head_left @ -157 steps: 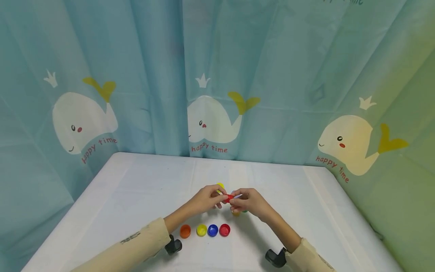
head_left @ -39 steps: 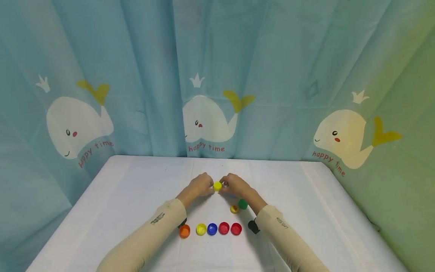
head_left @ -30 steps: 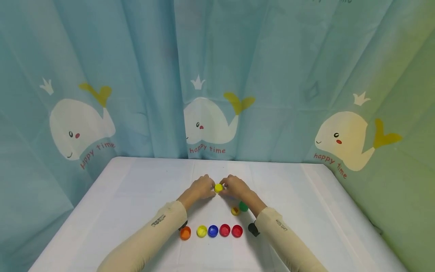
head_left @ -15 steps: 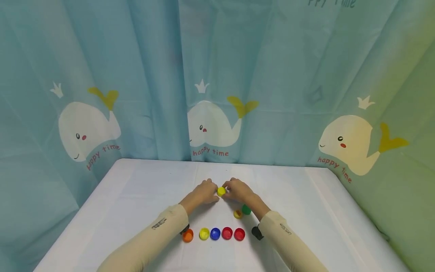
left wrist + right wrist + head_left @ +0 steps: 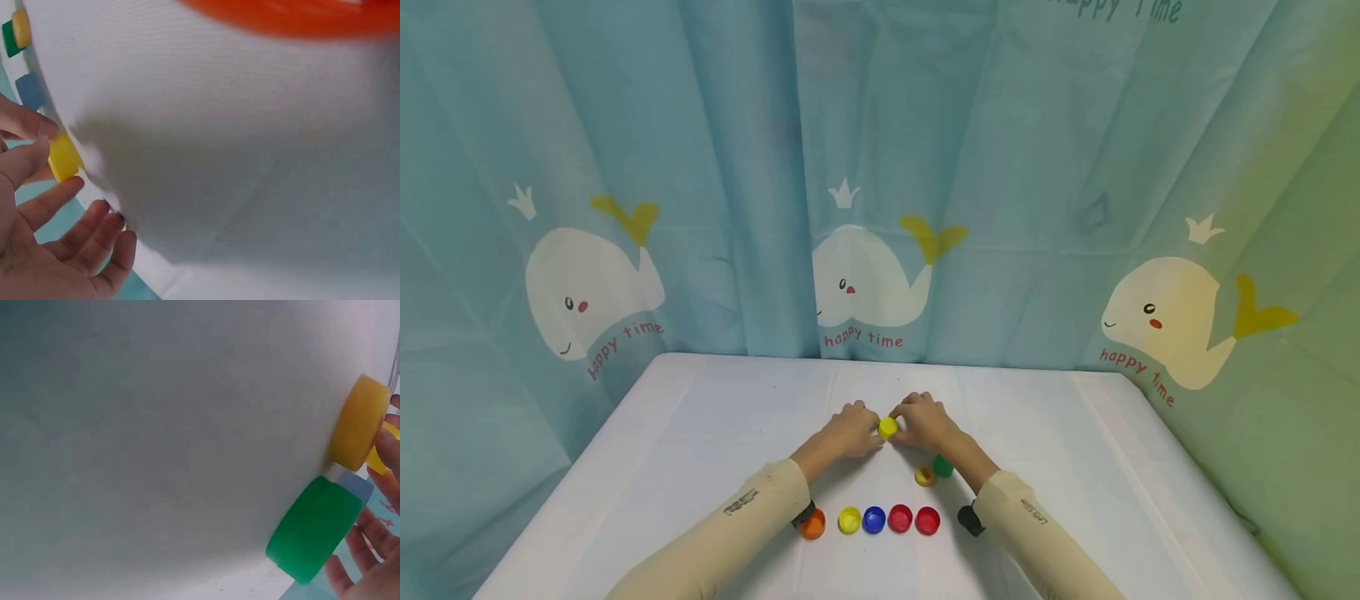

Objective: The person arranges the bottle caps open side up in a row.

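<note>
A yellow bottle cap (image 5: 887,427) is between my two hands near the middle of the table. My left hand (image 5: 852,431) pinches it from the left; in the left wrist view, thumb and index finger meet the yellow cap (image 5: 64,155) while the other fingers spread loosely. From the other side my right hand (image 5: 925,423) pinches the same cap with thumb and index finger. Whether the cap touches the table is unclear. Beside my right wrist lie a green cap (image 5: 943,466) and an orange-yellow cap (image 5: 924,476). A blue-grey cap (image 5: 30,90), hidden in the head view, lies near them.
Nearer me, caps stand hollow side up in a row: orange (image 5: 813,524), yellow (image 5: 850,520), blue (image 5: 874,520), red (image 5: 900,518) and another red (image 5: 928,521). They sit on a white-covered table (image 5: 700,433). A whale-print curtain (image 5: 737,167) hangs behind.
Earlier both hands held a red cap above the table; a second red cap now stands at the row's right end. My hands have moved to the yellow cap, with little shift in the last second.
</note>
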Tool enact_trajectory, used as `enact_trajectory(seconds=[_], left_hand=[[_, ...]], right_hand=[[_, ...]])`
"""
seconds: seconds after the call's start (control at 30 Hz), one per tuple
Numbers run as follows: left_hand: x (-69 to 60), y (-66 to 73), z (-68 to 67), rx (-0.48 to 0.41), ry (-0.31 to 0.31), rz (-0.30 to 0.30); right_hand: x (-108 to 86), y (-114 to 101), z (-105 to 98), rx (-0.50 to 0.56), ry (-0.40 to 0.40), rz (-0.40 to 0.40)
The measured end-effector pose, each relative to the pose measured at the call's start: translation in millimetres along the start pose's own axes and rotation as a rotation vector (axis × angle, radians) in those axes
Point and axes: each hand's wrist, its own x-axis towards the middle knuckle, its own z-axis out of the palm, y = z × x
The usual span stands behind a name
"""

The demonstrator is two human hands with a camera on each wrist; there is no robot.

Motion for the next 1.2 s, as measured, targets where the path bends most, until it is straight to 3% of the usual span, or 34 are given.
enact_trajectory(seconds=[0.1,0.27,0.43,0.5,0.63,0.87,1.03,1.2], left_hand=[[-0.6,-2.0,-0.3,-0.121,0.034,0.014],[-2.4,-2.2,1.2,-0.366,0.201,0.034],[-6.6,4.2,-1.0,-0.578,0.289,-0.042],[-8.5,8.8,-2.3,-0.657,0.286,-0.073],[-13.2,18.2,-4.6,-0.786,0.252,-0.062],[-24.1,29.1,-8.2,-0.871,0.205,-0.031],[-32.4,35.9,-12.9,-0.928,0.218,0.029],[-39.2,42.3,-13.6,-0.963,0.235,0.112]], right_hand=[[-3.2,0,-2,-0.003,0.038,-0.016],[-9.3,-2,-11,0.014,0.12,-0.079],[-15.3,-5,-17,0.01,0.195,-0.113],[-19.4,-6,-20,0.047,0.208,-0.102],[-30.4,-9,-23,0.189,0.206,-0.07],[-54.7,-9,-32,0.502,0.182,-0.055],[-68.8,-10,-42,0.664,0.161,-0.047],[-79.9,-9,-48,0.756,0.17,-0.025]])
